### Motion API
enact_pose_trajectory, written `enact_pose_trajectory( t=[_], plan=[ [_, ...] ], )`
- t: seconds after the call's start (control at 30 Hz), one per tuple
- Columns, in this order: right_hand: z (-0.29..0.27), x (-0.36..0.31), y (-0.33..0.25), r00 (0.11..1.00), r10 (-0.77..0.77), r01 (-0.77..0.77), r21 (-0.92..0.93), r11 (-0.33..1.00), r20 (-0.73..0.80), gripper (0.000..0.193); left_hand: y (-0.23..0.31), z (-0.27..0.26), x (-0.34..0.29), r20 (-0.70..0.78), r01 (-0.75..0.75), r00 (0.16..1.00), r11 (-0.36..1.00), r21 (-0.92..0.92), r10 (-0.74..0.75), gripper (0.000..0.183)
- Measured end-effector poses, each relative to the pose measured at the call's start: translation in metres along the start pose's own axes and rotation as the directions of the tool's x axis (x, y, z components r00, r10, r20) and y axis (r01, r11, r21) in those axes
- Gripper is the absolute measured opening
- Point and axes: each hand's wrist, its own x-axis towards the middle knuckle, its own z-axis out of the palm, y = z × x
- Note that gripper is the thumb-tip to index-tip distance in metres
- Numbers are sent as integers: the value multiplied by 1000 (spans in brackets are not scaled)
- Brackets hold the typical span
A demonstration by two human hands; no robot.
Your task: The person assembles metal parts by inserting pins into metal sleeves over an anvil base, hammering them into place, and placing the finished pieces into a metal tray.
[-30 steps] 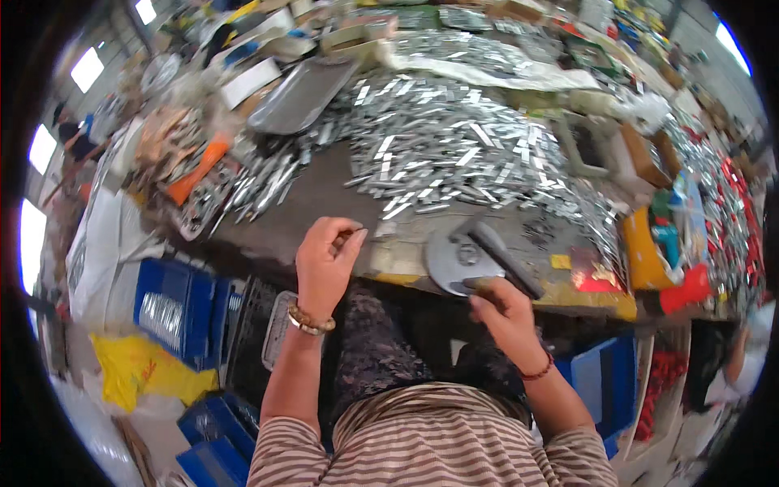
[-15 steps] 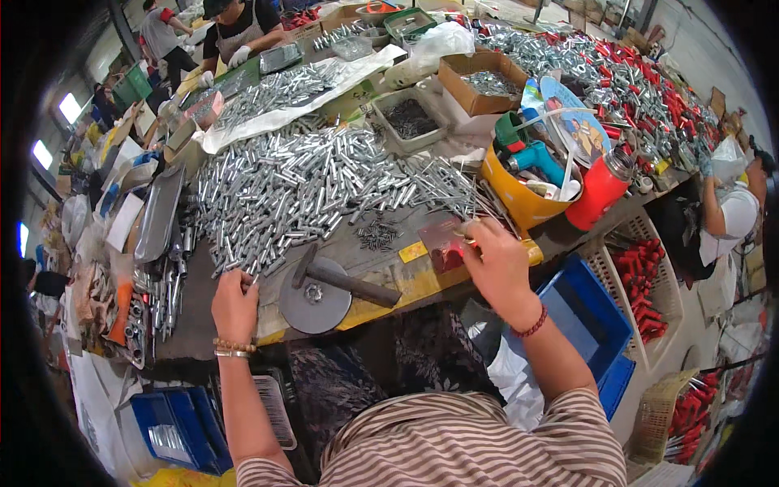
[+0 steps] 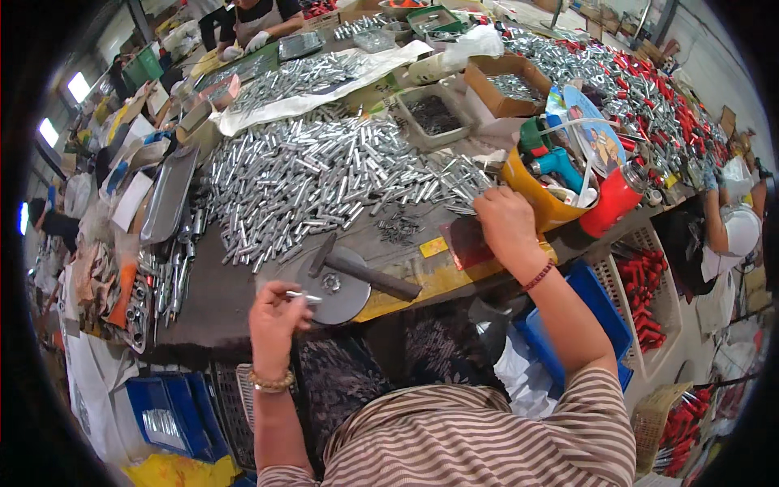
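Observation:
My left hand (image 3: 274, 323) is raised in front of the table edge, its fingertips pinching a small silver metal sleeve (image 3: 303, 298). Just beyond it lies a round grey metal disc (image 3: 345, 304) with a nut-like hub (image 3: 331, 282) at its middle. A hammer (image 3: 369, 276) rests across the disc, its handle toward the right. My right hand (image 3: 509, 221) is at the right end of the heap, its fingers bunched down against thin metal rods (image 3: 464, 183); what they grip is hidden. Under its wrist side is a dark red pad (image 3: 471, 246).
A wide heap of silver sleeves (image 3: 300, 178) covers the table's middle, with small dark screws (image 3: 399, 229) before it. Right of my right hand stand a yellow bucket (image 3: 531, 191) of tools and a red flask (image 3: 613, 199). A co-worker's gloved hand (image 3: 258, 40) works at the far side.
My left hand has lifted off the near left of the table and moved right toward the disc, holding a sleeve. My right hand has gone from above the red pad to the rods.

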Motion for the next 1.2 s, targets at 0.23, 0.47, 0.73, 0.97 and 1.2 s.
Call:
enact_pose_trajectory(
  t=[0.23, 0.47, 0.73, 0.97, 1.2],
  plan=[
    [-43, -17, -73, 978, 203, -162, 755, 636, 39, 14, -16, 17, -6, 93, -111, 990, 993, 37, 107, 20],
    [-22, -22, -184, 898, 121, -369, 873, -320, 424, 6, -11, 13, -10, 139, -393, 918, 796, 460, 372, 15],
    [-9, -23, -188, 986, -32, -127, 858, 497, 164, 22, -9, 2, -9, 182, -499, 827, 545, 674, 532, 14],
    [-18, -15, -187, 980, -196, 141, 605, 784, 26, 20, -12, 2, -5, 189, -489, 846, 585, 647, 498, 13],
    [-10, -12, -190, 968, -220, 249, 578, 777, -122, 16, -16, 1, -4, 197, -517, 829, 580, 630, 523, 12]
  ],
)
